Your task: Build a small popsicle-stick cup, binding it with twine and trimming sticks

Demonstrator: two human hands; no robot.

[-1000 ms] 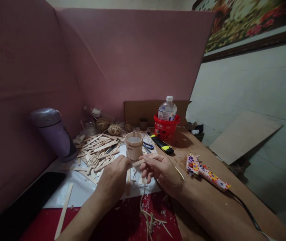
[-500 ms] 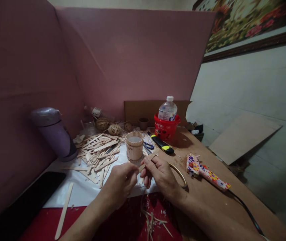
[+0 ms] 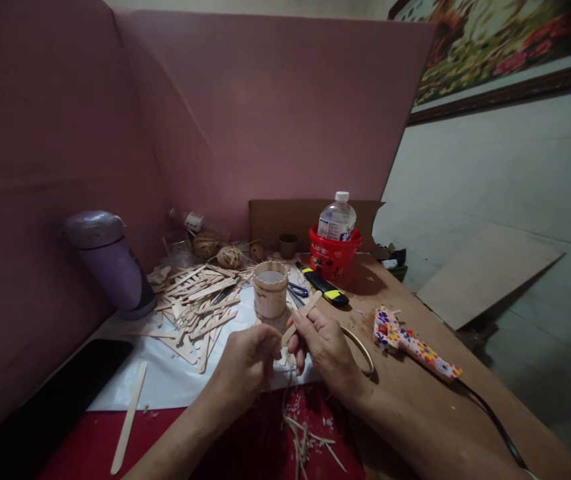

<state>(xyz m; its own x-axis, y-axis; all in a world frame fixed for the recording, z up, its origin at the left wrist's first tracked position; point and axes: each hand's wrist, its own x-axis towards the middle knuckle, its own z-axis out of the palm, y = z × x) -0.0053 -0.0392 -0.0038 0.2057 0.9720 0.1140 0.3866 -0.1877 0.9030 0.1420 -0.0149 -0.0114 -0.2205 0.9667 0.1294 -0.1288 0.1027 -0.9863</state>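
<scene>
My right hand [image 3: 326,347] is closed on a wooden craft stick [image 3: 311,304], pinching it between thumb and fingers so that it slants up to the right. My left hand [image 3: 246,360] is curled shut close to the stick's lower end; what its fingertips hold, if anything, is hidden. Just beyond both hands stands a small round cup clad in craft sticks [image 3: 270,297], upright on a white sheet [image 3: 165,383]. A thin strand hangs below the hands, over thin wood slivers [image 3: 305,440] on a red surface.
Left lies a pile of craft sticks [image 3: 200,300], with one loose stick [image 3: 129,419], a dark phone-like slab [image 3: 75,393] and a purple flask [image 3: 115,273]. Right are a glue gun [image 3: 410,343], a gold-coloured ring [image 3: 363,350], a utility knife [image 3: 323,287] and a red bucket [image 3: 335,257] holding a bottle.
The craft stick in my right hand has tipped slightly steeper, and my left fingers have shifted a little. The whole view has moved slightly; the other objects stay put.
</scene>
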